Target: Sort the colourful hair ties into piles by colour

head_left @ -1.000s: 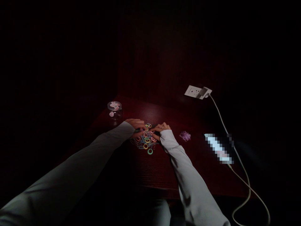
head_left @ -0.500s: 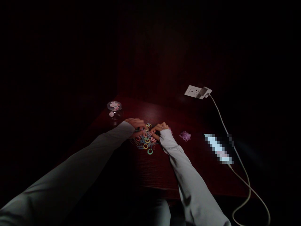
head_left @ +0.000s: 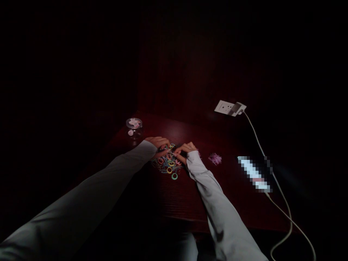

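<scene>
A heap of small colourful hair ties (head_left: 169, 164) lies on the dark red table, with yellow, pink, green and blue rings among thinner bands. My left hand (head_left: 159, 145) reaches over the heap's far left part, thumb and fingers drawn together. From the other side my right hand (head_left: 186, 150) comes in, its thumb and index finger pinched close to the left fingertips. What either hand pinches is too small and dark to make out. A green hair tie (head_left: 174, 176) rests at the heap's near edge. Right of my right hand is a bunch of purple bands (head_left: 215, 158).
A clear lidded jar (head_left: 134, 128) with pink patches stands at the back left of the table (head_left: 179, 203). To the right lies a lit phone (head_left: 254, 174), blurred out, on a white cable (head_left: 285, 208). The cable runs to a charger in a wall socket (head_left: 225, 107).
My hands stay over the heap, with only slight finger movement; the right index finger and thumb look a little closer together. The whole view has shifted slightly.
</scene>
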`<action>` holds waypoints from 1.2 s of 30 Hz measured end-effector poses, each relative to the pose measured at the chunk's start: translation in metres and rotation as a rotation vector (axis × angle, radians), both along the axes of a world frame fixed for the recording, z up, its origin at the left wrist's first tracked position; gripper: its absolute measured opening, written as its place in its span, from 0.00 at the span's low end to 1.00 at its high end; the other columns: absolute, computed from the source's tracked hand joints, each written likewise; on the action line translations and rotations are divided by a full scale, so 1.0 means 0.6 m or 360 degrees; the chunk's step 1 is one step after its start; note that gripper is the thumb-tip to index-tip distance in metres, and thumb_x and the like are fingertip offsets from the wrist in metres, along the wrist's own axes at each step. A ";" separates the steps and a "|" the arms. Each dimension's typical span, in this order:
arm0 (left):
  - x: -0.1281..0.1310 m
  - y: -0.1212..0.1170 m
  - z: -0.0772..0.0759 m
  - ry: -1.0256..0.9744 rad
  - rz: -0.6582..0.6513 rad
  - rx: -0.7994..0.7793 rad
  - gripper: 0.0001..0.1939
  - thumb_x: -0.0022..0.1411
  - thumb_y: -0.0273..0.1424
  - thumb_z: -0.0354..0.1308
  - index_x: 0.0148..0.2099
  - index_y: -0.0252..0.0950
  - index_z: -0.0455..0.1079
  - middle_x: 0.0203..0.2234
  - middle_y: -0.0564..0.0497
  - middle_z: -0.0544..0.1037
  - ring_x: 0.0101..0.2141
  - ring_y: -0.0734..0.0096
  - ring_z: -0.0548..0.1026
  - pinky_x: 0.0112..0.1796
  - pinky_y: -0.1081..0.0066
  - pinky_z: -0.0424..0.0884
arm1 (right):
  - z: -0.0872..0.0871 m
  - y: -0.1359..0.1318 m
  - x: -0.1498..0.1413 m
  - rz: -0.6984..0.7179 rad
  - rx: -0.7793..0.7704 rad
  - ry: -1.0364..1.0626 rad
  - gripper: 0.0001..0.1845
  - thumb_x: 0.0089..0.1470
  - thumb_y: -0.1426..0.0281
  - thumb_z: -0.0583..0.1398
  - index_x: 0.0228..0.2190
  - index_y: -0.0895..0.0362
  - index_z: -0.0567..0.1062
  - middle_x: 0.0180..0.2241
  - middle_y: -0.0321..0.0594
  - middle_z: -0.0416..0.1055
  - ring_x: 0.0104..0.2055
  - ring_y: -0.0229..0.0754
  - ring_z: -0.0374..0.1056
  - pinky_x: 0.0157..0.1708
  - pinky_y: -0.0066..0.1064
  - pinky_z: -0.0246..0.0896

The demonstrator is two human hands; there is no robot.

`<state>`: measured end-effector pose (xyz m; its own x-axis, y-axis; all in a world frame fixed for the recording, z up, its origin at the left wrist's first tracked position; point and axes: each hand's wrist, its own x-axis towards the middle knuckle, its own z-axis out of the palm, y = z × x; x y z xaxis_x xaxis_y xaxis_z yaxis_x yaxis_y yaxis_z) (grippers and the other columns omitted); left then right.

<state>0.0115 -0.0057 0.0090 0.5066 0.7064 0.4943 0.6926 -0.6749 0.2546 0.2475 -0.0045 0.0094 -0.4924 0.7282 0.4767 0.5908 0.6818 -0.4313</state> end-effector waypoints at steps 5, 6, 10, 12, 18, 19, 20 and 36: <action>0.000 -0.002 0.003 0.0108 -0.0115 0.0039 0.11 0.71 0.35 0.49 0.40 0.40 0.71 0.29 0.56 0.75 0.33 0.72 0.72 0.35 0.72 0.63 | -0.001 0.002 -0.001 0.0002 -0.0005 0.0000 0.05 0.58 0.64 0.66 0.31 0.50 0.81 0.29 0.36 0.73 0.40 0.45 0.62 0.43 0.40 0.56; 0.000 -0.001 0.003 0.0126 -0.0137 0.0045 0.11 0.72 0.34 0.49 0.39 0.40 0.71 0.28 0.55 0.75 0.33 0.72 0.72 0.35 0.72 0.63 | -0.001 0.002 -0.001 -0.0007 -0.0013 -0.0009 0.05 0.59 0.64 0.66 0.32 0.50 0.81 0.29 0.36 0.73 0.40 0.45 0.62 0.43 0.40 0.57; -0.001 0.000 0.003 0.0139 -0.0171 0.0055 0.11 0.71 0.33 0.49 0.38 0.39 0.71 0.28 0.55 0.74 0.33 0.72 0.71 0.34 0.73 0.63 | 0.003 0.000 -0.003 -0.0048 -0.0050 -0.0072 0.06 0.59 0.63 0.65 0.32 0.49 0.81 0.29 0.37 0.73 0.41 0.46 0.63 0.45 0.42 0.59; -0.001 0.001 0.003 0.0129 -0.0183 0.0061 0.11 0.71 0.33 0.49 0.38 0.39 0.70 0.28 0.55 0.74 0.33 0.72 0.71 0.34 0.73 0.63 | 0.004 -0.001 -0.003 -0.0058 -0.0064 -0.0110 0.07 0.60 0.62 0.64 0.32 0.49 0.82 0.30 0.38 0.73 0.41 0.46 0.63 0.46 0.42 0.59; -0.002 0.004 0.003 0.0097 -0.0221 0.0040 0.11 0.71 0.32 0.48 0.37 0.38 0.70 0.28 0.55 0.72 0.32 0.72 0.71 0.35 0.74 0.63 | 0.002 0.002 -0.002 -0.0047 -0.0043 -0.0165 0.07 0.61 0.63 0.64 0.35 0.49 0.82 0.30 0.38 0.73 0.41 0.46 0.64 0.46 0.40 0.59; -0.002 0.005 0.003 0.0087 -0.0217 0.0035 0.11 0.71 0.32 0.48 0.37 0.38 0.70 0.28 0.55 0.72 0.32 0.72 0.71 0.35 0.74 0.63 | 0.002 0.002 -0.001 -0.0041 -0.0039 -0.0174 0.05 0.60 0.64 0.65 0.35 0.49 0.83 0.30 0.37 0.73 0.41 0.46 0.64 0.45 0.40 0.58; -0.003 0.006 0.002 0.0076 -0.0211 0.0032 0.12 0.71 0.32 0.48 0.37 0.38 0.70 0.28 0.55 0.72 0.32 0.72 0.71 0.35 0.74 0.63 | 0.002 0.002 -0.001 -0.0033 -0.0037 -0.0185 0.04 0.60 0.65 0.66 0.35 0.49 0.83 0.30 0.37 0.74 0.41 0.45 0.64 0.45 0.39 0.58; -0.001 0.008 0.000 0.0009 -0.0222 0.0040 0.12 0.70 0.33 0.47 0.37 0.38 0.69 0.28 0.54 0.73 0.32 0.73 0.71 0.35 0.74 0.64 | 0.006 -0.004 -0.001 -0.0072 -0.0064 -0.0119 0.09 0.62 0.59 0.64 0.37 0.48 0.84 0.33 0.38 0.76 0.41 0.45 0.65 0.44 0.38 0.56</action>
<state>0.0107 -0.0010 0.0087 0.6022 0.6161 0.5078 0.5929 -0.7710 0.2324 0.2471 -0.0071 0.0132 -0.4917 0.7682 0.4101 0.6520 0.6369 -0.4114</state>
